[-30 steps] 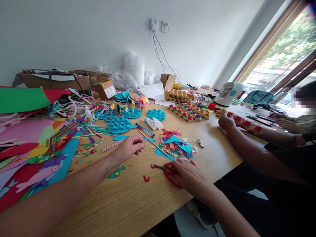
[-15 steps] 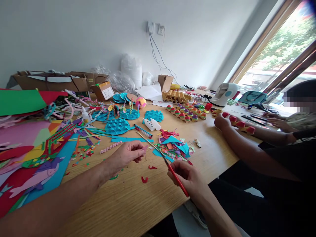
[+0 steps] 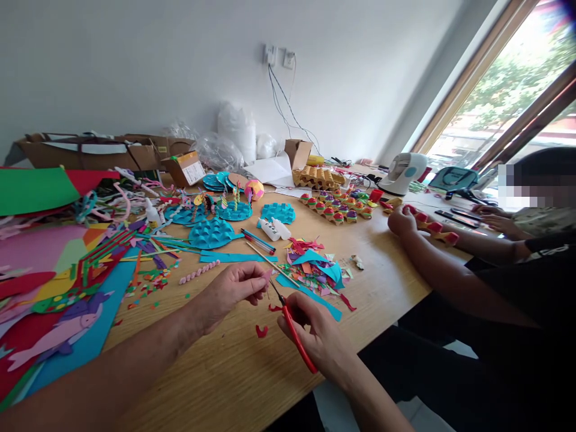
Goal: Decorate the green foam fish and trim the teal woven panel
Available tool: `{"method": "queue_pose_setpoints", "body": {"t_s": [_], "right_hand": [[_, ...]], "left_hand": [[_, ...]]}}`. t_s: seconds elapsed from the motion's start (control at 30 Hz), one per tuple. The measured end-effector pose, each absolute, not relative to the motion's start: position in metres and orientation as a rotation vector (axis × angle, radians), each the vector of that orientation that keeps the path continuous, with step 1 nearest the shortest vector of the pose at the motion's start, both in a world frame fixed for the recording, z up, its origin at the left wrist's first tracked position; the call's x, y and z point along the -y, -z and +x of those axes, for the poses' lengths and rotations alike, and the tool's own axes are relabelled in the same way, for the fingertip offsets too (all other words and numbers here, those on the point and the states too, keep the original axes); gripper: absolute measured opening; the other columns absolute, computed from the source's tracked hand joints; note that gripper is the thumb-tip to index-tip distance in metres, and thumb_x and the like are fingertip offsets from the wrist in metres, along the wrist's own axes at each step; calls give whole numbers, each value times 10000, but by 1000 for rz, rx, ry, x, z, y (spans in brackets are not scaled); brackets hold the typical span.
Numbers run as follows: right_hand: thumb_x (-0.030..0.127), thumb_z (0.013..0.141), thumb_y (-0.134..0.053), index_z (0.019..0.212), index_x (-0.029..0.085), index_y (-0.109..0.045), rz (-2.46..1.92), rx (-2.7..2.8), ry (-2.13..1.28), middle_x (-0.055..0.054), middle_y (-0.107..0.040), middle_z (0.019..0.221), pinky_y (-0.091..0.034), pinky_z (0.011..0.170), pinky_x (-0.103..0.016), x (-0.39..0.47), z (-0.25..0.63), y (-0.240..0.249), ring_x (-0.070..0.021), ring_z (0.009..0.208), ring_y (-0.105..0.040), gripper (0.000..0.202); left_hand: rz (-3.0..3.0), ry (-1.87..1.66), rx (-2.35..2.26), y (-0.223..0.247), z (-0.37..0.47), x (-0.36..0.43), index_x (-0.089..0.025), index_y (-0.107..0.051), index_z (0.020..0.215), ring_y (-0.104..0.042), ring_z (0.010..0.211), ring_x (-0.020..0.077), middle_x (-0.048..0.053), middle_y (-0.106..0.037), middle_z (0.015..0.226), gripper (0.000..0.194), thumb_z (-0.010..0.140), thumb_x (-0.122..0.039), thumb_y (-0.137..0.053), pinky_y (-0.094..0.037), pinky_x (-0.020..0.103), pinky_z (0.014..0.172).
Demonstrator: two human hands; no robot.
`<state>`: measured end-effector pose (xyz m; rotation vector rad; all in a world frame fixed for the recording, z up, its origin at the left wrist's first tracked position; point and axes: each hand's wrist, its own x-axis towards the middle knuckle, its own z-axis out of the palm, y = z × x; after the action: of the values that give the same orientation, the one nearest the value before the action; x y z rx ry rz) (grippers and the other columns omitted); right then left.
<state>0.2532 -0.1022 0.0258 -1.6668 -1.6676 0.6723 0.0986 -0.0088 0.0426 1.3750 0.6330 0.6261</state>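
Note:
My left hand (image 3: 238, 292) pinches a small pink paper piece (image 3: 268, 276) between thumb and fingers, above the wooden table (image 3: 202, 366). My right hand (image 3: 310, 330) is closed on red-handled scissors (image 3: 297, 345), whose dark blades point up and left at the pink piece. Below the hands lies a curved red scrap (image 3: 261, 331). Just beyond the scissors are a thin wooden stick (image 3: 281, 267), a blue paper strip (image 3: 310, 294) and a heap of coloured scraps (image 3: 310, 261).
White glue bottles (image 3: 272, 229), pens (image 3: 258, 241) and blue egg-carton pieces (image 3: 210, 233) lie farther back. Coloured paper sheets (image 3: 96, 327) cover the left side. At right, a person's hand (image 3: 402, 221) holds a painted egg-carton strip (image 3: 434, 228).
My right hand and the scissors have moved left, bringing the blades close to the pink piece. The view has shifted slightly. The wooden stick and blue strip show more fully.

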Motion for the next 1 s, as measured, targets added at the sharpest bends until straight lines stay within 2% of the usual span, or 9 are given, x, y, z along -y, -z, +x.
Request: {"method": "queue_pose_setpoints", "body": {"t_s": [0.27,1.0], "right_hand": [[305,801,-466,644,177,-446,-1659,1678,-657,36,-412,598,-281,509,-213,95,251,-25,-102,567,-363,203],[323,761,-514,596,167,-476,-1685,1638,-741,44,-399,531,-252,456,-204,97,251,-18,-84,503,-325,230]], "left_hand": [[1384,-606,-620,-37,101,10,-154,-552,697,-469,587,89,-23,-537,633,107,746,-250,-557,-384,218,566],[1392,-566,-713,-38,98,12,-157,-568,637,-455,564,96,-35,-510,576,177,681,-322,-613,-357,231,564]]}}
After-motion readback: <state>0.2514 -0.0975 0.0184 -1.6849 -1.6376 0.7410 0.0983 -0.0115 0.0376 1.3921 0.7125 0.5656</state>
